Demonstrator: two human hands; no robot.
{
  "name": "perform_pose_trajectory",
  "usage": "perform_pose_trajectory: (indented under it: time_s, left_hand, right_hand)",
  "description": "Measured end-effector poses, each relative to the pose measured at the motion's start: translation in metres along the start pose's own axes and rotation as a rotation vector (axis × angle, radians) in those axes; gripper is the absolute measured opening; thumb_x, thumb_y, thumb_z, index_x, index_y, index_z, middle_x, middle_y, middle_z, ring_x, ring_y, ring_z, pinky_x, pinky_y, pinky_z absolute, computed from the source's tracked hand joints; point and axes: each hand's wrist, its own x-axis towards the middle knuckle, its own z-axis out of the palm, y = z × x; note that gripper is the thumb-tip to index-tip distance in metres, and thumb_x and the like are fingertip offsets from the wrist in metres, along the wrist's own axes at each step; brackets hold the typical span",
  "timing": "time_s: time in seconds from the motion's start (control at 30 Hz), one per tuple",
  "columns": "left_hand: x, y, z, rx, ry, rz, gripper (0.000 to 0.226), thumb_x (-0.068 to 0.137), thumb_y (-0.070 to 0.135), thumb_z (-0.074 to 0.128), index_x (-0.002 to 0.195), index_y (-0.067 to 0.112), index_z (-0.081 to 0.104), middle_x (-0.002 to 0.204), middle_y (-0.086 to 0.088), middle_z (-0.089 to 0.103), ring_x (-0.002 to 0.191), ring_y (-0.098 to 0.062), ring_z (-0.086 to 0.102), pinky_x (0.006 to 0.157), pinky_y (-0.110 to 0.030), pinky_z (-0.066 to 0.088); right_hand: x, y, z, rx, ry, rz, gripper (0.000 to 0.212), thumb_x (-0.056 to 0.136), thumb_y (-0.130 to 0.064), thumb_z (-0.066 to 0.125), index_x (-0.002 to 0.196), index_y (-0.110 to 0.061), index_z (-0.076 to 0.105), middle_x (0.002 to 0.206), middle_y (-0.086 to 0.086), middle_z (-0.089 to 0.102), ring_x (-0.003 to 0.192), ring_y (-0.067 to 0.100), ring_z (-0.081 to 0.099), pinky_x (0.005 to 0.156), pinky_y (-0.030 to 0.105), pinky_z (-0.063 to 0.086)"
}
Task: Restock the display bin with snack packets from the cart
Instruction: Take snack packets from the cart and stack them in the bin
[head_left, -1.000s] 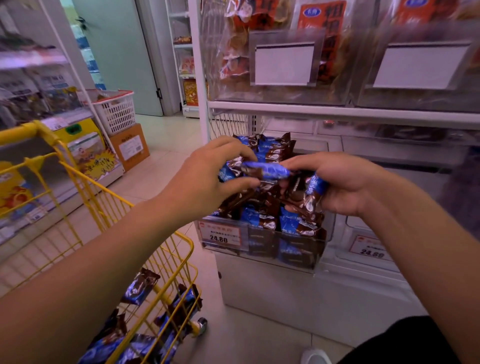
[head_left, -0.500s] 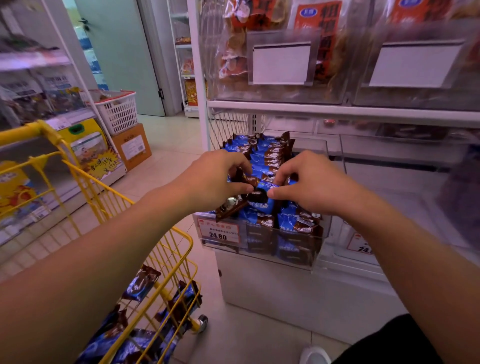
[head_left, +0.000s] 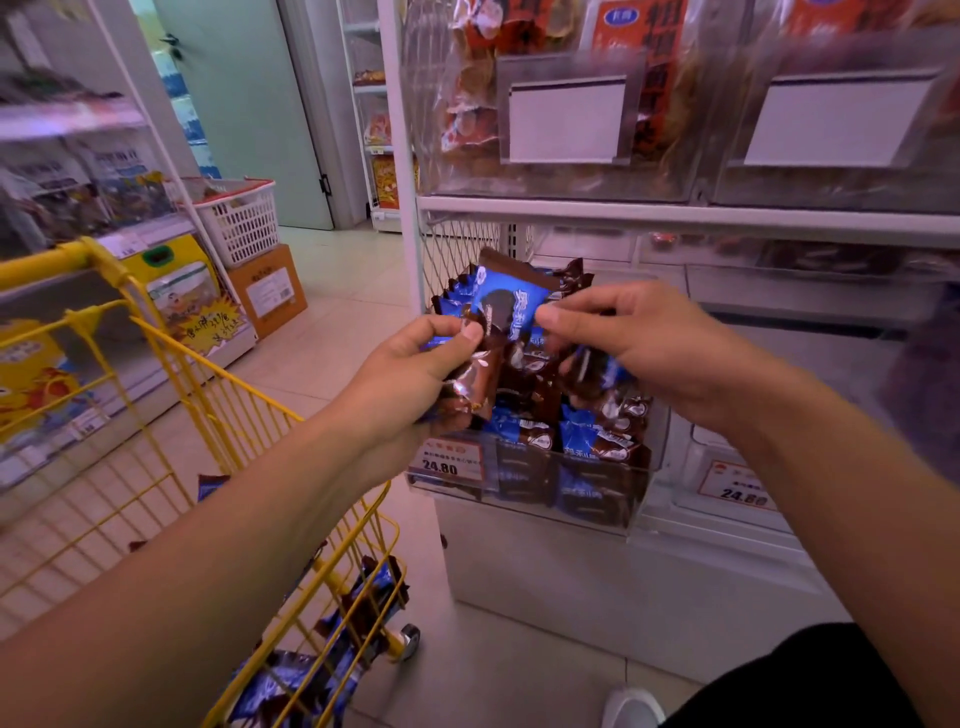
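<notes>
A blue-and-brown snack packet (head_left: 511, 306) is held up over the clear display bin (head_left: 524, 499), which is heaped with like packets. The left hand (head_left: 415, 374) grips a bunch of packets, thumb curled across them. The right hand (head_left: 639, 343) pinches the raised packet's right edge, with another packet under its fingers. Near left, the yellow cart (head_left: 218, 395) holds more packets.

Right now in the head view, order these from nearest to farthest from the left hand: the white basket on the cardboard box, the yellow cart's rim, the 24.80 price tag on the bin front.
1. 24.80 price tag: just below the left hand, on the display bin front.
2. Yellow cart's rim: to the hand's left.
3. White basket: farthest, up the aisle on the cardboard box.
</notes>
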Motion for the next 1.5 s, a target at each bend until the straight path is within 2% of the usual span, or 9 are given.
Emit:
perform_pose_trajectory:
  time_s: [0.13,0.27,0.37,0.63,0.77,1.1,1.2,1.33,1.5]
  left_hand:
    - [-0.003,-0.009,0.004,0.1,-0.038,0.008,0.011,0.092,0.032,0.067,0.094,0.022,0.072,0.105,-0.019,0.071,0.078,-0.028,0.068,0.059,-0.034,0.056]
    - [0.0,0.006,-0.017,0.5,0.064,0.186,0.005,0.088,0.033,0.07,0.093,0.033,0.068,0.081,0.013,0.071,0.067,-0.005,0.072,0.047,-0.02,0.053]
    - [0.004,0.012,-0.028,0.892,0.076,0.376,0.028,0.086,0.038,0.072,0.11,0.04,0.058,0.09,0.014,0.066,0.08,-0.002,0.064,0.053,-0.015,0.047]
    - [0.011,0.0,-0.019,1.299,0.063,0.559,0.026,0.086,0.049,0.067,0.105,0.031,0.067,0.107,0.005,0.054,0.093,-0.017,0.054,0.078,-0.04,0.054]
    - [0.01,0.0,-0.019,1.221,0.143,0.555,0.038,0.081,0.047,0.073,0.113,0.034,0.059,0.108,0.009,0.055,0.093,-0.011,0.053,0.071,-0.024,0.046]
    - [-0.013,0.012,-0.023,0.706,0.155,0.247,0.018,0.083,0.041,0.074,0.091,0.03,0.062,0.092,0.003,0.065,0.07,-0.011,0.07,0.052,-0.028,0.058]
    - [-0.024,0.023,-0.011,0.117,0.07,0.013,0.013,0.09,0.025,0.066,0.101,0.018,0.068,0.102,-0.01,0.072,0.072,-0.015,0.075,0.057,-0.027,0.059]
    - [-0.033,0.028,0.012,-0.279,-0.124,-0.038,0.053,0.068,-0.012,0.052,0.115,0.011,0.064,0.121,-0.023,0.058,0.091,-0.032,0.074,0.068,-0.033,0.061]
    - [-0.028,0.021,0.035,-0.196,-0.115,0.11,0.056,0.083,-0.025,0.05,0.122,0.014,0.059,0.117,-0.017,0.065,0.107,-0.035,0.067,0.094,-0.046,0.055]
  right_hand:
    - [0.003,0.0,0.008,0.025,-0.018,-0.056,0.019,0.089,-0.03,0.074,0.094,-0.011,0.076,0.085,0.011,0.076,0.07,0.018,0.067,0.07,0.044,0.057]
    - [0.007,-0.006,-0.005,-0.784,-0.031,-0.353,0.018,0.092,-0.04,0.069,0.078,-0.028,0.067,0.073,-0.003,0.065,0.067,0.011,0.059,0.061,0.031,0.045]
    - [0.007,-0.007,0.015,-1.064,-0.098,-0.326,0.023,0.091,-0.048,0.067,0.11,-0.035,0.072,0.099,-0.004,0.067,0.09,0.022,0.063,0.078,0.04,0.052]
    - [0.014,-0.018,0.034,-1.261,-0.066,-0.408,0.034,0.088,-0.05,0.07,0.118,-0.035,0.07,0.103,-0.01,0.042,0.102,0.022,0.056,0.071,0.035,0.036]
    - [0.01,-0.015,0.034,-1.311,-0.079,-0.42,0.052,0.091,-0.049,0.067,0.14,-0.042,0.051,0.115,-0.005,0.046,0.108,0.024,0.056,0.071,0.037,0.04]
    - [-0.014,-0.018,0.016,-1.002,0.157,-0.451,0.043,0.079,-0.04,0.081,0.117,-0.035,0.063,0.109,-0.008,0.061,0.099,0.016,0.06,0.084,0.04,0.054]
    - [-0.017,-0.021,0.009,-0.27,0.15,-0.355,0.02,0.08,-0.012,0.075,0.094,-0.024,0.067,0.089,-0.004,0.065,0.076,0.013,0.063,0.068,0.031,0.054]
    - [-0.024,-0.026,-0.013,0.99,-0.343,0.032,0.043,0.057,0.003,0.037,0.097,-0.004,0.051,0.09,0.018,0.061,0.082,0.029,0.07,0.072,0.043,0.06]
    - [-0.019,-0.015,-0.032,0.66,-0.226,-0.083,0.048,0.063,0.015,0.051,0.103,-0.009,0.06,0.113,0.019,0.06,0.092,0.024,0.07,0.074,0.036,0.061]
